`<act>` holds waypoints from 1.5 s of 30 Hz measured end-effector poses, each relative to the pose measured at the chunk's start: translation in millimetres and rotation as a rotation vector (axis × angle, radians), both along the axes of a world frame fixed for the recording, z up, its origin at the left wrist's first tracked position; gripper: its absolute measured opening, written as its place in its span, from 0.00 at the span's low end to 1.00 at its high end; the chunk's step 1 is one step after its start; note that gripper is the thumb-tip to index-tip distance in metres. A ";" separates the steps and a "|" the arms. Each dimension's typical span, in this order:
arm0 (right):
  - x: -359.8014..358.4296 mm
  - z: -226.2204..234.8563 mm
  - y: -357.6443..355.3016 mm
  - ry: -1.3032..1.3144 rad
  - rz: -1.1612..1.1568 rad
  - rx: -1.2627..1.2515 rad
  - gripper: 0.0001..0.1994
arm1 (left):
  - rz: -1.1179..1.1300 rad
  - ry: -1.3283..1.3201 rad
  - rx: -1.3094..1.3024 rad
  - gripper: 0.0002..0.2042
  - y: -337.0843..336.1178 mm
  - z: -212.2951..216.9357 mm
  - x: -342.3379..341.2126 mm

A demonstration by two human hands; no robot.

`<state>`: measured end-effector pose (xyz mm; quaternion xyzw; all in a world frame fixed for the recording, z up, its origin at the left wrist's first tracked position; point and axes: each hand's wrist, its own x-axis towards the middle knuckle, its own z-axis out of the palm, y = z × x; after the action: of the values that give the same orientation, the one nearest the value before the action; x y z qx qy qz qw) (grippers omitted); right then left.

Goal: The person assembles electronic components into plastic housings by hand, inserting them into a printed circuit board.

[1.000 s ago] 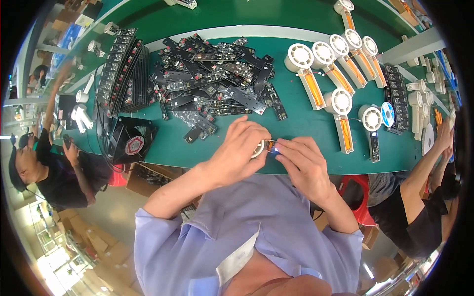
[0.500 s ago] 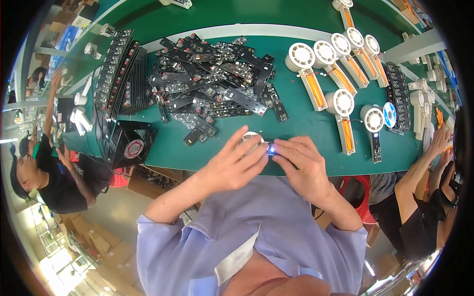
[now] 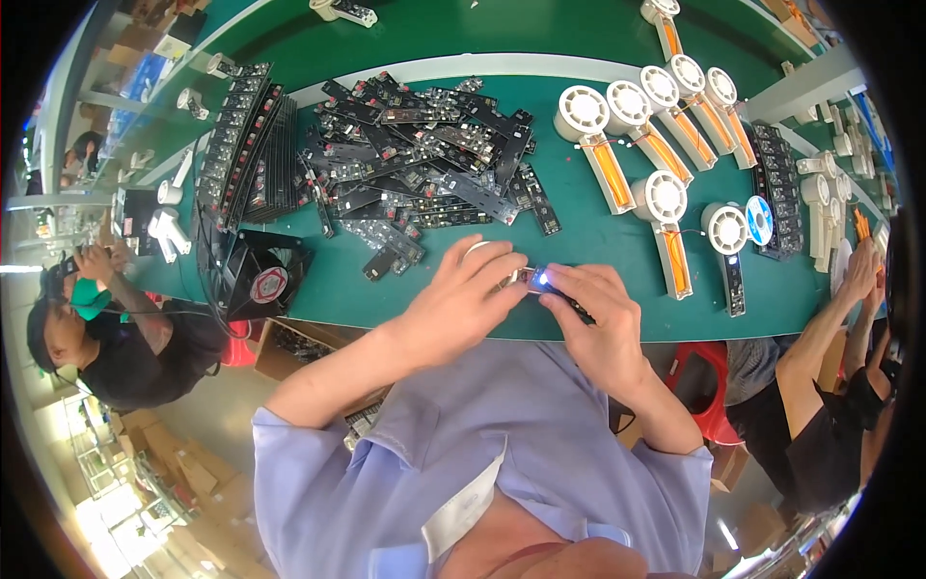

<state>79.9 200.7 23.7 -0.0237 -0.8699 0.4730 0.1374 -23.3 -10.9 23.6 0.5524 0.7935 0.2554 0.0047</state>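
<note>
Head view is filled largely by a green worktop (image 3: 598,241), curved by the lens, with a white strip running across its far part. At its middle a wide heap of dark boards (image 3: 415,164) is spread, and further boards are stacked in a black tray (image 3: 246,154) to the left. A black fan (image 3: 260,280) is set at the near left edge. To the right, white round-headed fans with orange handles (image 3: 617,145) are laid in rows, and a small blue spool (image 3: 759,220) is seen beside them. Other people are seated at both sides of the worktop.

At the near edge, both hands are brought together over the worktop. The left hand (image 3: 463,299) is curled around a small white round part (image 3: 477,253), which is mostly hidden by the fingers. The right hand (image 3: 598,314) is closed on a small dark piece (image 3: 543,280) with a blue light glowing at its tip; this piece is pinched between both hands' fingertips, just above the worktop edge. What kind of part it is cannot be told.
</note>
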 end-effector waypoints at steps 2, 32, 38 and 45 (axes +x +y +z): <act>0.1 1.9 -0.5 -0.003 0.000 -0.008 0.16 | -0.054 0.095 -0.025 0.13 -8.3 1.7 -1.5; -14.4 -6.5 6.8 0.157 0.247 0.173 0.16 | 0.056 -0.183 0.149 0.18 8.1 -3.5 -3.9; -11.7 -25.7 14.6 0.109 0.189 0.057 0.18 | 0.090 -0.151 0.127 0.16 9.4 -2.2 -7.6; -91.4 56.5 58.6 0.429 0.183 0.431 0.14 | 0.287 0.180 0.494 0.17 -14.1 25.8 -50.2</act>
<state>-11.5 259.3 80.2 0.1848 -0.8998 0.2823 0.2765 -73.5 -25.1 49.4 0.4395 0.7745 0.3888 -0.2362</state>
